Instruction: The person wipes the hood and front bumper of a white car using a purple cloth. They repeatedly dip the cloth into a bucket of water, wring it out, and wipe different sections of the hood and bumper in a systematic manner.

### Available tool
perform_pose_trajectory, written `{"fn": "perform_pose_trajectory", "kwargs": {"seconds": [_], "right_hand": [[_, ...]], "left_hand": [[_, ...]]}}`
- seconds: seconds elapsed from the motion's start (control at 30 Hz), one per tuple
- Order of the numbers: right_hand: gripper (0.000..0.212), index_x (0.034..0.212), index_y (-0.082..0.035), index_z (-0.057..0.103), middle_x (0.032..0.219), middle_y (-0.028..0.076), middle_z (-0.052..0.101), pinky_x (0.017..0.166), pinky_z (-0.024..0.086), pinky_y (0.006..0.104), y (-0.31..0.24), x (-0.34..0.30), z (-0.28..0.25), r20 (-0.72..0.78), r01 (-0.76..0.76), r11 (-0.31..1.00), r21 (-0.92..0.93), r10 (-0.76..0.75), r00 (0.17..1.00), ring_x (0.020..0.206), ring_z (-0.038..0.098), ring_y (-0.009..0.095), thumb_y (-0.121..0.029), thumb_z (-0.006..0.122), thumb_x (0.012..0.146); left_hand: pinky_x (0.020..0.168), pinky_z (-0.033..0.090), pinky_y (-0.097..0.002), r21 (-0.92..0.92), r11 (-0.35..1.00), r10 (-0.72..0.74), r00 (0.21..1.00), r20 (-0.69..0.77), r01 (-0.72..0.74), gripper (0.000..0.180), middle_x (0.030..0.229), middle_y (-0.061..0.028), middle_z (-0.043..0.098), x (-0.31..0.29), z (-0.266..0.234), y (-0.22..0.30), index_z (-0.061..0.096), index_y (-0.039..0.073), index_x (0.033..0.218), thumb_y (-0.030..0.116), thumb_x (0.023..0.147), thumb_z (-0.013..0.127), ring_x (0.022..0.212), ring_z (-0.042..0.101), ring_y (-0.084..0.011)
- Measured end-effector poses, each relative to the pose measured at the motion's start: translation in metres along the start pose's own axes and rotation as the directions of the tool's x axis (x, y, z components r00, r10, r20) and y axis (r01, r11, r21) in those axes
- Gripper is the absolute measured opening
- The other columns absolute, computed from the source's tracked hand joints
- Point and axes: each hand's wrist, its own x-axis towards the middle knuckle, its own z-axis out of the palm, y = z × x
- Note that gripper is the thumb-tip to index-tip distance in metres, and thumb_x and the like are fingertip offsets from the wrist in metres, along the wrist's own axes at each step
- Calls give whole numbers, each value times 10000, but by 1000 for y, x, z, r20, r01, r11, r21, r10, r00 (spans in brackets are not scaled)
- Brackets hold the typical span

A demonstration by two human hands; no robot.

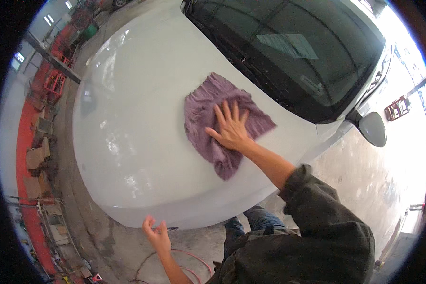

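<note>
Evidently the right hand [231, 128] presses flat, fingers spread wide, on a purple cloth [199, 112] lying on the car hood [137, 90], near its windshield edge. The left hand [159, 237], fingers loosely bent apart, hangs by the near edge.

white hood [142, 109]: unobstructed passage over the wide stretch left of the purple cloth [201, 116]. obstacles: windshield [326, 75] at upper right; side mirror [373, 128] jutting at right.
</note>
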Motion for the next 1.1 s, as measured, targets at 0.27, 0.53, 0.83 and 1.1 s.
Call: {"fn": "perform_pose_trajectory", "kwargs": {"seconds": [0.27,0.53,0.83,1.1], "right_hand": [[703,1505,-172,415,1582,139,327,1134,165,685,34,138,41,-124,289,957,-25,-290,949,1441,274,434,-603,429,949],[557,1442,-105,469,1451,183,448,1090,376,469,219,-57,-93,161,-2,991,136,-20,987,1264,462,417,-326,548,937],[658,1391,-46,508,1511,195,335,1149,208,621,214,-117,-140,247,86,992,-94,-60,967,1381,284,461,-342,655,822],[732,1435,6,432,1515,292,253,1155,164,649,105,47,-57,143,104,991,-87,-90,986,1396,219,529,-441,595,878]], "left_hand": [[916,472,-359,80,985,-146,982,-118,156,477,1314,-90,497,-45,8,18,484,52,1342,141,921,689,1194,495,-219],[977,425,-387,162,981,117,992,-53,-107,366,1313,-85,510,50,47,27,522,45,1276,144,943,641,1231,487,-232],[1078,333,-468,611,762,385,909,-158,-216,224,1342,-118,491,144,84,21,536,56,1162,157,968,582,1278,435,-306],[1075,301,-497,631,766,301,935,-189,-119,217,1339,-133,475,141,81,39,522,53,1134,156,946,558,1275,422,-321]]}}
